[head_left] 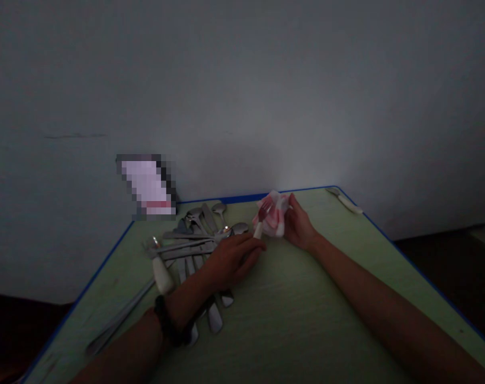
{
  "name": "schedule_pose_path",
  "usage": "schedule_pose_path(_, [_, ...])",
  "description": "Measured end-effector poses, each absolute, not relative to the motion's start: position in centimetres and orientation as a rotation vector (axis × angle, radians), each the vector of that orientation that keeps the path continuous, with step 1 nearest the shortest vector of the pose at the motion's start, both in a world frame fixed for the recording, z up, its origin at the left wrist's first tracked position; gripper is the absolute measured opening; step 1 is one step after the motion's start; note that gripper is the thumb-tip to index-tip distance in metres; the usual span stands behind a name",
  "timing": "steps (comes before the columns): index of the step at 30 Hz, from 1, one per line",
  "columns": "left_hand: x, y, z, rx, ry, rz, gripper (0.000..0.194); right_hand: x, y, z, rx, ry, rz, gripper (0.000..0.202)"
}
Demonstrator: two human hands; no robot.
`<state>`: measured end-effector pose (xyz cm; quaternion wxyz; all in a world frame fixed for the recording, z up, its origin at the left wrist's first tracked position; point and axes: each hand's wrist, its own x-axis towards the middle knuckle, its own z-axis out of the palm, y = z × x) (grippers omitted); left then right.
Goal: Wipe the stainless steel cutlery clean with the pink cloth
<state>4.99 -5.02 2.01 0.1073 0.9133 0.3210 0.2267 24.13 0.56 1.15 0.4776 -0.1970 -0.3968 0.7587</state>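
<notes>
My left hand (236, 258) is closed around the pale handle of a fork (262, 216), whose metal tines point up and away from me. Behind the tines, my right hand (300, 224) grips a crumpled pink-and-white cloth (278, 218). The fork's head lies against the cloth or just in front of it; I cannot tell whether they touch. Beneath and beside my left wrist spreads a pile of metal cutlery (190, 248), with spoons and knives crossing one another. A white-handled piece (162, 274) lies at the pile's left side.
On the far right corner of the green table (306, 320) rests a white-handled utensil (348, 202). A blurred-out device with a bright screen (146, 184) leans at the back left. Long metal utensils (120, 317) stretch toward the left edge. The wall (242, 106) rises directly behind the table.
</notes>
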Motion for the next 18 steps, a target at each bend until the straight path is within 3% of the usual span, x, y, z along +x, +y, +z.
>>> schedule_pose_path(9, [5.11, -4.98, 1.8, 2.723, 0.949, 0.678, 0.019, 24.11, 0.62, 0.76, -0.699, -1.079, 1.779, 0.049])
schedule_pose_path(18, [5.14, -4.99, 1.77, 2.75, 0.95, 0.706, 0.021, 24.23, 0.37, 0.26, -0.918, -1.526, 1.251, 0.036])
